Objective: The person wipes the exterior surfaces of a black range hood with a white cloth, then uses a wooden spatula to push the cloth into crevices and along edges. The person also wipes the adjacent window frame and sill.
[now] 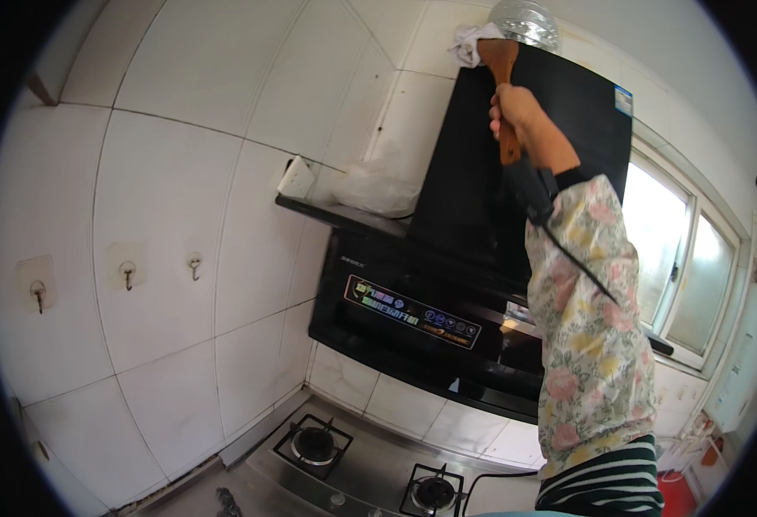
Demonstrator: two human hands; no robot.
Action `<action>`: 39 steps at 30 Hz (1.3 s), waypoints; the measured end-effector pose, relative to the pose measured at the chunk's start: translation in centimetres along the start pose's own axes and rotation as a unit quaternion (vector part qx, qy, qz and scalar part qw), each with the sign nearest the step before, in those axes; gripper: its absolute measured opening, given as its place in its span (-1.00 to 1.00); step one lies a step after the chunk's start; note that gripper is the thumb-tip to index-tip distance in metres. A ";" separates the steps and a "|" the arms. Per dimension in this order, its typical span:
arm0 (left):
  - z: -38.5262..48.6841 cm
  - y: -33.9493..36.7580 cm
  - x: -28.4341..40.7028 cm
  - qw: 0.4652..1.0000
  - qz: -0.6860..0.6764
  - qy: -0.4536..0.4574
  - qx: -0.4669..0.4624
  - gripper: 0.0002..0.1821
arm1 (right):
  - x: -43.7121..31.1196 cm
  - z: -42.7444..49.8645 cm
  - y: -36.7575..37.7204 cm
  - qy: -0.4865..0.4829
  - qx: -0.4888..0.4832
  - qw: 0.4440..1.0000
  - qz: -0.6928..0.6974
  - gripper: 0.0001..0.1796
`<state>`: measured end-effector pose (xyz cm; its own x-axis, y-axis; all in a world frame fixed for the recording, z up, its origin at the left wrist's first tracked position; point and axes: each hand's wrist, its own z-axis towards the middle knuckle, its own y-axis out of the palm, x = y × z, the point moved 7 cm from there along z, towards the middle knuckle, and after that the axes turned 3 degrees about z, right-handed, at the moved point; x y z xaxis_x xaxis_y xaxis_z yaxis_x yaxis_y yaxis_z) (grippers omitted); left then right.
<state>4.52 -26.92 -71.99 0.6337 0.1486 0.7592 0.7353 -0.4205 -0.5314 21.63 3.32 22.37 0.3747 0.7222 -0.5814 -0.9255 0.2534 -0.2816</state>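
My right hand [515, 108] grips the handle of a wooden spatula [502, 58], raised near the top of a black range hood [566, 97]. At the spatula's broad end is a crumpled white cloth [472, 45], by the hood's upper left corner. Whether the cloth is wrapped on the blade or only pressed by it, I cannot tell. A floral sleeve cover [585, 349] is on my right arm, and a black device [529, 187] with a cable sits at the wrist. My left hand is out of view.
Behind the hood's top rises a silver foil duct [525, 22]. A plastic bag [378, 187] rests on the hood's left ledge beside a wall socket [297, 177]. Below is a gas stove [352, 478] with two burners. A sliding window [675, 258] is at right; hooks [127, 274] line the left wall.
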 end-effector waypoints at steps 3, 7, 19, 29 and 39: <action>-0.5 0.2 -0.2 1.000 -0.006 -0.006 0.004 -0.57 | -2.0 2.3 1.7 -0.027 0.029 0.999 0.014 -0.79; -0.6 0.2 -0.3 1.000 -0.011 -0.006 0.005 -0.57 | -2.0 2.8 2.3 -0.022 0.043 0.999 0.021 -0.80; -0.2 -0.5 -0.5 1.000 -0.006 0.014 0.009 -0.56 | 4.5 -11.3 -4.9 0.026 -0.063 0.994 -0.082 -0.66; -1.6 -1.5 -0.9 1.000 0.012 0.007 0.009 -0.56 | 11.8 -29.9 -13.3 0.187 -0.046 0.973 -0.130 -0.62; -3.1 -1.2 -0.1 1.000 0.018 0.007 -0.002 -0.53 | 12.7 -37.3 -17.4 0.236 -0.031 0.957 -0.166 -0.64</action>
<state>2.85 -29.26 -70.27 0.6560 0.1219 0.7449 0.7117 -0.4284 -0.5567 44.56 -15.96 -8.59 0.6443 0.2346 -0.7279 -0.7519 0.3682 -0.5468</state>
